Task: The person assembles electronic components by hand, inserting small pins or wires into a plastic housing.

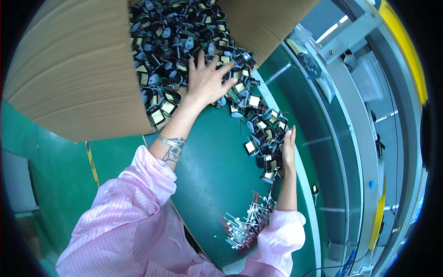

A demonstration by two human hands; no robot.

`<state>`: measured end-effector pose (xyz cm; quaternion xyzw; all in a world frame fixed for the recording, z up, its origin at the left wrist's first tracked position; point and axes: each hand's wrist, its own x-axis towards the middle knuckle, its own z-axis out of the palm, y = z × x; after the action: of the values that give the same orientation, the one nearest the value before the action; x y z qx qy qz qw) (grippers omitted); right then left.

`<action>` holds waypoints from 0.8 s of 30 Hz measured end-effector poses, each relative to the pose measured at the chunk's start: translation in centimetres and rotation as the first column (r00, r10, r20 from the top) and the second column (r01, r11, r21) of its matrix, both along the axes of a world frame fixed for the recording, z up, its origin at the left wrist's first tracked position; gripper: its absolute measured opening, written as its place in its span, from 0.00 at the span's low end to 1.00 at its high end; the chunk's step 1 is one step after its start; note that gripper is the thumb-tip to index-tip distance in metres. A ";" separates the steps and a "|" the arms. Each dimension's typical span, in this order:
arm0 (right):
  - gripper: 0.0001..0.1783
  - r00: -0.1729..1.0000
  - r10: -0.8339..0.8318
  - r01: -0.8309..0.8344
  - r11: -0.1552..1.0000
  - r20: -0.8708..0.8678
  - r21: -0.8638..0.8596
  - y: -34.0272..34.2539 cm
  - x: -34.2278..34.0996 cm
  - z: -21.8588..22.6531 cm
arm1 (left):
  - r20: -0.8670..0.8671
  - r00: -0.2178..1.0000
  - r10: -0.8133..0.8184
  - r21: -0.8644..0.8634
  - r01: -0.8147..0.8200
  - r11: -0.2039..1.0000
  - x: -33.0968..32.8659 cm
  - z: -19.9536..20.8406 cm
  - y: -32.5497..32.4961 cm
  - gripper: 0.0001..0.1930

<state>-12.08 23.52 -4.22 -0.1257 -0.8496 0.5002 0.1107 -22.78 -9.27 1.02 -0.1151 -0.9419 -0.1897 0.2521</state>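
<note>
My left hand (207, 82) lies palm down with fingers spread on a heap of small black and grey electronic units (177, 41). They fill a large cardboard box (78, 74) tipped towards the green table (203, 157), and many have pale square pads and thin wires. A trail of the same units (265, 138) runs from the box's mouth onto the table. Along the right side of that trail stands my right hand (288, 147) on edge, its fingers stretched out and touching the outer units. Its palm side is partly hidden.
A pile of thin white and red wired parts (249, 221) lies by my right forearm. Right of the table's pale edge (307, 194) runs a green conveyor strip with one small loose unit (315, 189). Beyond it are a metal frame (350, 37) and clear plastic bags (325, 85).
</note>
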 end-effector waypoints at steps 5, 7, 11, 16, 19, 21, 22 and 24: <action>0.39 0.967 0.230 -0.241 0.963 0.107 0.117 -1.0 -3.1 0.0 | 0.182 0.975 -0.125 0.039 0.120 0.992 0.6 1.1 0.2 0.22; 0.37 0.939 0.278 -0.300 0.950 0.204 0.086 -4.9 -2.4 2.7 | 0.213 0.964 -0.160 0.033 0.156 0.987 1.2 0.7 -1.2 0.21; 0.37 0.902 0.335 -0.364 0.930 0.271 0.061 -5.1 -0.6 4.4 | 0.244 0.913 -0.326 0.053 0.323 0.945 2.4 1.6 -0.1 0.16; 0.36 0.837 0.422 -0.488 0.864 0.347 0.126 -6.0 2.3 5.7 | 0.311 0.750 -0.583 0.184 0.554 0.812 3.4 0.5 1.7 0.13; 0.38 0.722 0.555 -0.603 0.798 0.413 -0.018 -6.8 2.4 7.8 | 0.364 0.635 -0.681 0.374 0.571 0.731 3.3 1.3 0.7 0.11; 0.35 0.818 0.452 -0.502 0.863 0.355 0.059 -6.7 1.4 8.5 | 0.246 0.684 -0.687 0.486 0.526 0.697 3.3 2.4 0.0 0.08; 0.35 0.855 0.394 -0.449 0.887 0.338 0.102 -6.5 0.2 8.4 | 0.223 0.738 -0.637 0.516 0.466 0.719 3.2 2.7 -0.2 0.08; 0.30 0.965 0.241 -0.261 0.919 0.104 0.296 -7.9 -2.7 8.5 | -0.038 0.936 -0.350 0.665 0.286 0.690 2.7 2.5 -0.6 0.09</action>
<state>-14.74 15.57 4.24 -0.0131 -0.9291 0.3678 0.0361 -20.06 -9.84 3.53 -0.1710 -0.7895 -0.5558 0.1963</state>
